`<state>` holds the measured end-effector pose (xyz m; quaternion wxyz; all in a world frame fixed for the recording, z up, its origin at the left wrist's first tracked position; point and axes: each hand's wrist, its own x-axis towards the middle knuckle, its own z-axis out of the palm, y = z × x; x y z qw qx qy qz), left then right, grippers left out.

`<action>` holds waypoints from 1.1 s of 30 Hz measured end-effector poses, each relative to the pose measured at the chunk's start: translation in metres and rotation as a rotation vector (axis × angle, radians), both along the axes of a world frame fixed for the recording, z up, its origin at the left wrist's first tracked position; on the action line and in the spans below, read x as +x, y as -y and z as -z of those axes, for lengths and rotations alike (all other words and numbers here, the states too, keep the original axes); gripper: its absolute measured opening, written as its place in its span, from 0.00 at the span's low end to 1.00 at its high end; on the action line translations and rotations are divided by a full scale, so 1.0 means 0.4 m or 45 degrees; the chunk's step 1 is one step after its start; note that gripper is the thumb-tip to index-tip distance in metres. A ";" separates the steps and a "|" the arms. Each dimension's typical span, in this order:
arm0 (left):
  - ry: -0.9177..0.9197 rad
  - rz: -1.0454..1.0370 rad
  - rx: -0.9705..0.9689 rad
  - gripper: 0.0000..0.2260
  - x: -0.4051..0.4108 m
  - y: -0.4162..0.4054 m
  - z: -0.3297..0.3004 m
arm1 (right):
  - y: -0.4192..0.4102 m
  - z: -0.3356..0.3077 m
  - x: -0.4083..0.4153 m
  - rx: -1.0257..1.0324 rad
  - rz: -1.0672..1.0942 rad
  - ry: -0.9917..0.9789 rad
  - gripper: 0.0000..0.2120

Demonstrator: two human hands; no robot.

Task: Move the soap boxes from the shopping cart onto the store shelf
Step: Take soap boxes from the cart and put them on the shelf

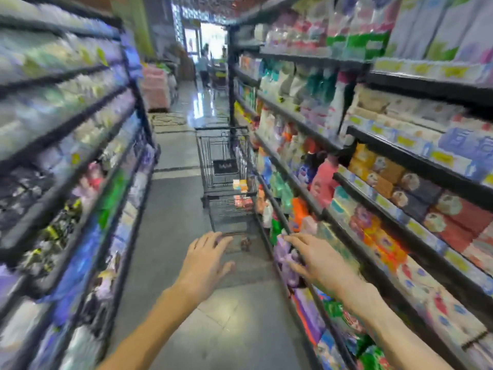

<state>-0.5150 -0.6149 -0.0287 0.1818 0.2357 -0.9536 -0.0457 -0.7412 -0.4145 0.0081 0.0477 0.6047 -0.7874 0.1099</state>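
Black wire forms the shopping cart point(226, 180) seen at the centre of the frame, parked in the aisle just beside the store shelf point(373, 198) filling the right side. Orange and pink soap boxes point(241, 193) are seen inside the cart, blurred. Below centre, the left hand point(205, 260) and right hand point(317, 260) are stretched forward, fingers spread apart, nothing held.

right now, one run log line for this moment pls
phase: reaching toward cart | left hand: open, empty | right hand: open, empty | shopping cart: ahead, by right shelf | soap boxes: in cart
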 end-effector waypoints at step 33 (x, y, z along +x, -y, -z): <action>0.241 -0.414 0.046 0.32 -0.036 1.600 0.016 | 1.794 0.032 -0.177 0.133 -0.280 0.063 0.30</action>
